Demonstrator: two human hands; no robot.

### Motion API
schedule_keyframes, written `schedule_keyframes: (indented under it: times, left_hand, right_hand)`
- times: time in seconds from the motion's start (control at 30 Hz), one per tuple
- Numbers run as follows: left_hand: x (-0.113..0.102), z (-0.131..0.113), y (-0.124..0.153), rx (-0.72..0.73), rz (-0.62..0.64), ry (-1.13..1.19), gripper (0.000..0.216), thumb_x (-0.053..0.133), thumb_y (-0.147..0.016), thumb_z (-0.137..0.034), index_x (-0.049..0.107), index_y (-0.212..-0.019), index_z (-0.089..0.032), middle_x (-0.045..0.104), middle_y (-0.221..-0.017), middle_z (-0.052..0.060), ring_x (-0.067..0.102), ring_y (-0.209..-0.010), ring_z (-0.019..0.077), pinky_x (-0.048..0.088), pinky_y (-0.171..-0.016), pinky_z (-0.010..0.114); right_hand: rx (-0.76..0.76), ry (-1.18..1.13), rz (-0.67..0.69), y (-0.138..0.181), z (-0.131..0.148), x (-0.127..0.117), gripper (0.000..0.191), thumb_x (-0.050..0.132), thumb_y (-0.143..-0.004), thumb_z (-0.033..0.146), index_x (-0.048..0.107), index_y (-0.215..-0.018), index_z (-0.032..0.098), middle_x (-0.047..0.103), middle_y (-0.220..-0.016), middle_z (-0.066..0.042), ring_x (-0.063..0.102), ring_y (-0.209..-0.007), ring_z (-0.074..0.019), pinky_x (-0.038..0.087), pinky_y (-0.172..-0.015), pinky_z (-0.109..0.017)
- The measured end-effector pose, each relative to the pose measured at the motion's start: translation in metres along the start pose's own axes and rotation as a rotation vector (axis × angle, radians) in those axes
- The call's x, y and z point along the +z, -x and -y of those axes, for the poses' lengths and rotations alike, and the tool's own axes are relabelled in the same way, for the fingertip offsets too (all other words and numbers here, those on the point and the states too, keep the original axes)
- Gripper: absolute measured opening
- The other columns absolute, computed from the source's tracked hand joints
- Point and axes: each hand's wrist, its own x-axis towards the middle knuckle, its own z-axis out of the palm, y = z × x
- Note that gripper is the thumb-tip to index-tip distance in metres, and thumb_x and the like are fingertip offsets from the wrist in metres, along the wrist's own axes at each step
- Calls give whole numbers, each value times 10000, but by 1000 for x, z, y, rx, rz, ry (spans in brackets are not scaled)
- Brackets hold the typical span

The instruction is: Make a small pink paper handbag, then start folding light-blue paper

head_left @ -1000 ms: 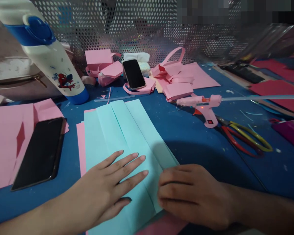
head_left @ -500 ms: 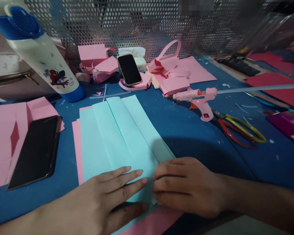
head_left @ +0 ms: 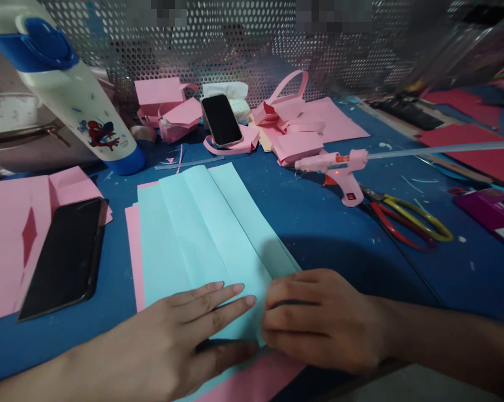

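Observation:
A light blue sheet of paper (head_left: 180,223) lies lengthwise before me, with long creases and a folded strip along its right side. Pink sheets (head_left: 133,251) stick out beneath it on the left and at the near edge. Across the near part of the blue paper, my left hand (head_left: 185,329) rests flat with its fingers stretched out. My right hand (head_left: 319,318) has its fingers curled together on the near right part of the paper, gripping the folded strip; its thumb is hidden. Both hands are close together, fingertips nearly meeting.
A pink glue gun (head_left: 336,167) with a long glue stick and red-and-yellow-handled pliers (head_left: 411,220) lie to the right. A black phone (head_left: 63,257) lies left on pink paper. A bottle (head_left: 96,117), another phone (head_left: 222,120) and pink paper boxes (head_left: 163,106) stand behind.
A dark gap along the middle crease of the blue paper has closed, and that part looks flatter. Both hands have stayed almost in place; the view has shifted slightly.

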Motion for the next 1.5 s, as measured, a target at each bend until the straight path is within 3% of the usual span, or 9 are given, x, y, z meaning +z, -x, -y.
schedule_keyframes:
  times: [0.23,0.77,1.03,1.33,1.4,1.5]
  left_hand:
    - [-1,0,-2,-3,-20,18,361,481,-1046,-223,569,-1396,-219,475,-1515,81,452,-1405,248,421,-1165,359]
    - [-5,0,-8,-7,2,11,332,457,-1048,-191,623,-1336,-191,530,-1454,141,555,-1308,290,484,-1108,410]
    - [-5,0,-6,21,87,-51,404,334,-1064,-171,576,-1387,-166,525,-1460,142,524,-1343,275,471,-1113,408]
    - [-5,-2,-5,-13,154,-101,472,334,-1078,-345,408,-1510,-170,536,-1471,70,500,-1370,235,484,-1108,377]
    - [-5,-3,-5,-21,158,-117,479,330,-1078,-351,400,-1513,-162,543,-1465,75,507,-1363,238,489,-1103,378]
    - [-5,-4,-6,-22,153,-102,459,318,-1079,-329,437,-1491,-164,575,-1434,70,534,-1336,227,472,-1116,372]
  right_hand:
    - [-13,24,12,1,0,1,153,629,-947,165,695,-810,167,720,-868,13,678,-856,-130,559,-749,-254]
    - [14,-6,57,4,-1,1,134,611,-965,174,705,-869,167,745,-927,24,660,-905,-142,545,-745,-272]
    - [12,-4,52,3,-2,2,125,641,-949,178,696,-838,170,740,-898,34,655,-885,-136,547,-762,-266]
    - [48,-54,54,2,-3,3,119,631,-958,192,709,-870,174,743,-917,18,669,-871,-125,555,-771,-244]
    - [63,-90,62,4,-4,2,135,628,-967,267,710,-906,178,741,-944,3,668,-884,-132,564,-801,-256]
    - [129,-150,70,5,-6,-2,227,540,-1013,339,699,-1007,178,733,-1066,-34,656,-1041,-151,537,-969,-300]
